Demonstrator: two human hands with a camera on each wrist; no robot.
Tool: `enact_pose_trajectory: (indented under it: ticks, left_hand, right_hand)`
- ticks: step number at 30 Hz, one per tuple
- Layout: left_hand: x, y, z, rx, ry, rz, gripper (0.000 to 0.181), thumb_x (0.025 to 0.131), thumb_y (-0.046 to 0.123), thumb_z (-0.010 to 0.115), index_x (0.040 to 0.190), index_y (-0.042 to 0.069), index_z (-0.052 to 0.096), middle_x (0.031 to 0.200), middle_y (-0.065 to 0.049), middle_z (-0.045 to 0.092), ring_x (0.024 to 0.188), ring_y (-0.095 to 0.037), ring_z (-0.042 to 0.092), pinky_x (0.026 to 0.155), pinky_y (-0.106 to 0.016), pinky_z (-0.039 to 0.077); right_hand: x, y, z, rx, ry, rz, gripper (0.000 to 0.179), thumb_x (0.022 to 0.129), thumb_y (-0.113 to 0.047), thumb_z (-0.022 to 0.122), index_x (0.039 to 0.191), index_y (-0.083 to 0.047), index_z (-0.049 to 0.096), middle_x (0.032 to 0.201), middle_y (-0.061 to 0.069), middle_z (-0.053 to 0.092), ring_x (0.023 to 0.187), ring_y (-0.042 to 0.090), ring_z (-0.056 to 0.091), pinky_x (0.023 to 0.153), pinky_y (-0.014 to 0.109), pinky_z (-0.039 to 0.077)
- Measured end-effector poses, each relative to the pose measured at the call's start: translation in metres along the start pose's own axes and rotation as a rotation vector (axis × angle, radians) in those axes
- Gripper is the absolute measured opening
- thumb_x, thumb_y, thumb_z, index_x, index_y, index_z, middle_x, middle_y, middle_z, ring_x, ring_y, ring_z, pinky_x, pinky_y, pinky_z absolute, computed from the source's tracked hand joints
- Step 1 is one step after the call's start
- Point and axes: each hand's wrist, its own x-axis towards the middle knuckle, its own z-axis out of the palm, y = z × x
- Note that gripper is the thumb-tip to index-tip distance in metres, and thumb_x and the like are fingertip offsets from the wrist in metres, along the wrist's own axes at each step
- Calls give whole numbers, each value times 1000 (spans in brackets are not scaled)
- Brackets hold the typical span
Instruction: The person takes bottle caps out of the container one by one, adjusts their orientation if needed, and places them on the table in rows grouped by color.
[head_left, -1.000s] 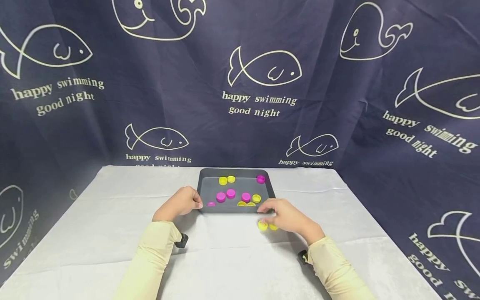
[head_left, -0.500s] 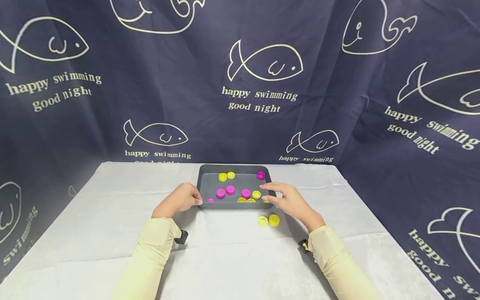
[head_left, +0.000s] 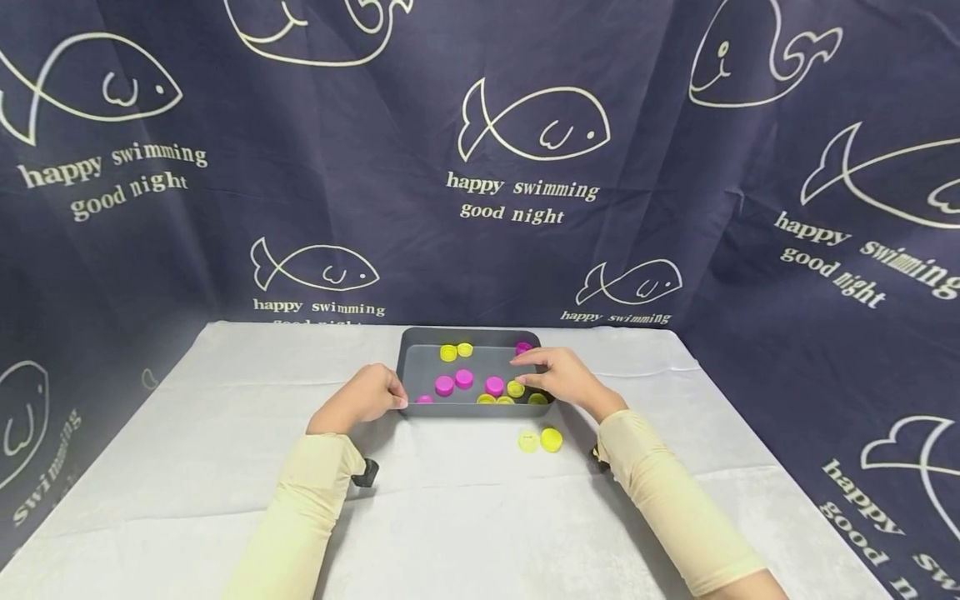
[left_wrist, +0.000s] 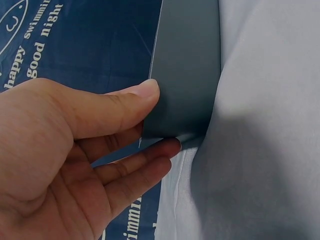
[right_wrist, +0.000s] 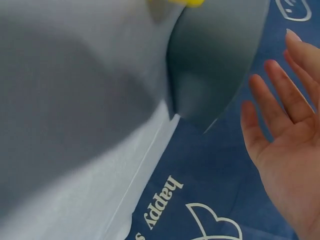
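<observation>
A shallow dark grey tray [head_left: 450, 410] holds several magenta and yellow bottle caps. At its near left corner my left hand [head_left: 365, 396] pinches the wall; the left wrist view shows the thumb on one face of that wall [left_wrist: 185, 65] and fingers behind it. My right hand [head_left: 562, 375] reaches over the tray's right wall, fingers extended and parted, nothing seen between them. Its thumb tip is close to a yellow cap [head_left: 515, 389], its other fingertips near a magenta cap [head_left: 523, 348]. In the right wrist view the right hand [right_wrist: 290, 125] has loosely spread fingers.
Two yellow caps, a pale one [head_left: 528, 441] and a brighter one [head_left: 551, 440], lie on the white tablecloth [head_left: 442, 508] in front of the tray. A dark blue curtain [head_left: 420, 275] with fish drawings hangs behind the table.
My right hand has moved from the yellow caps on the cloth up and forward over the tray. Another yellow cap now shows at the tray's near right corner. My left hand stays at its corner.
</observation>
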Motion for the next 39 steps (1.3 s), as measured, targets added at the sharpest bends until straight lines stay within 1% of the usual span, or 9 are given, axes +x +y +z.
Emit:
enact_pose_trajectory:
  ticks: [4,8,12,15,19,22,27,31,39]
  left_hand:
    - [0,0,0,-7,-3,-12,8,85,8,75,77,7,78,78,1,72,75,-12,60,75,-34,51]
    - [0,1,0,-8,-1,-5,8,85,8,75,78,7,78,78,1,72,75,-11,60,74,-34,51]
    - [0,0,0,-10,1,-9,7,84,8,75,78,7,78,78,1,72,75,-12,59,74,-34,51]
    - [0,-1,-1,-14,1,-15,7,84,8,75,78,7,78,78,1,72,75,-12,59,74,-34,51]
    - [-1,-3,0,-17,1,-14,7,84,8,75,77,7,78,78,1,72,76,-12,60,75,-34,52]
    - [-1,-4,2,-15,2,-8,8,84,7,75,77,8,78,78,2,72,76,-12,60,75,-35,52]
    - [-1,-4,4,-9,-1,-20,10,85,8,74,76,9,77,78,3,71,77,-12,59,77,-35,52]
    - [-1,-2,3,-13,-1,-29,10,85,8,74,75,9,77,78,3,71,77,-12,59,77,-35,52]
    - [-1,0,1,-28,10,-17,7,83,7,75,76,7,77,77,2,72,75,-12,59,74,-33,51]
  right_hand:
    - [9,10,5,-37,-74,34,32,83,-12,79,114,-6,75,117,9,71,115,28,64,99,46,48]
    - [13,15,10,-76,-120,23,31,82,-13,81,111,-7,75,113,8,73,112,27,65,98,45,49]
    - [15,15,14,-85,-148,19,28,80,-13,82,108,-10,77,110,5,73,107,24,67,95,44,50]
    - [16,15,17,-102,-159,17,26,80,-12,82,105,-11,78,107,3,74,99,20,67,91,41,52]
    - [16,16,22,-169,-185,14,24,80,-14,83,103,-15,78,101,-2,74,86,14,64,82,35,51]
    - [15,16,25,-213,-205,13,23,80,-16,83,103,-16,78,97,-5,73,81,12,60,77,32,49]
    - [14,15,28,-217,-199,11,22,81,-13,82,103,-13,78,95,-2,73,79,14,60,76,32,49]
    - [14,15,29,-217,-192,21,21,82,-12,81,103,-13,78,96,-2,73,81,12,61,78,33,50]
    - [15,16,28,-227,-187,11,21,82,-11,81,103,-12,77,98,-2,73,82,10,63,81,36,52]
